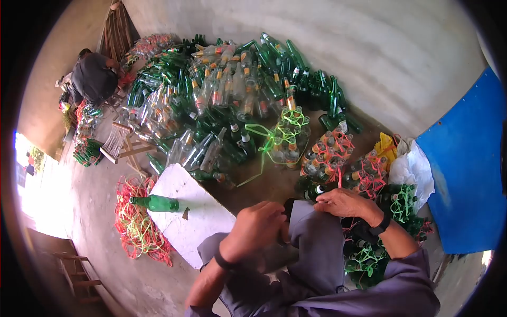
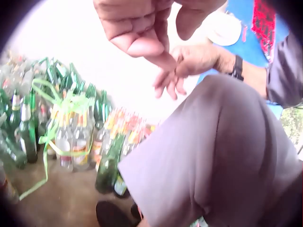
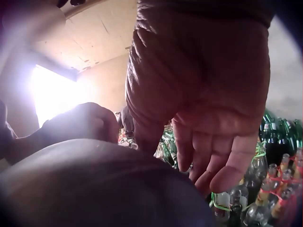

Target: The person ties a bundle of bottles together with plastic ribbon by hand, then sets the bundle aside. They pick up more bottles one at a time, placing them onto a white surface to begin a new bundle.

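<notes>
My left hand is raised over my lap, its fingers loosely bent; in the left wrist view nothing shows between thumb and fingers. My right hand is beside my knee. Its fingers hang relaxed in the right wrist view, with no object in the palm. A green glass bottle lies on its side on the white board to my left. Beyond my hands stands a bundle of clear bottles bound with green strapping, loose ends trailing. Bottles tied with pink strapping stand close by.
Loose green and clear bottles are heaped along the wall. Tangled red and green strapping lies on the floor beside the board. Several tied bundles crowd my right side, near a blue panel. Another person sits far left.
</notes>
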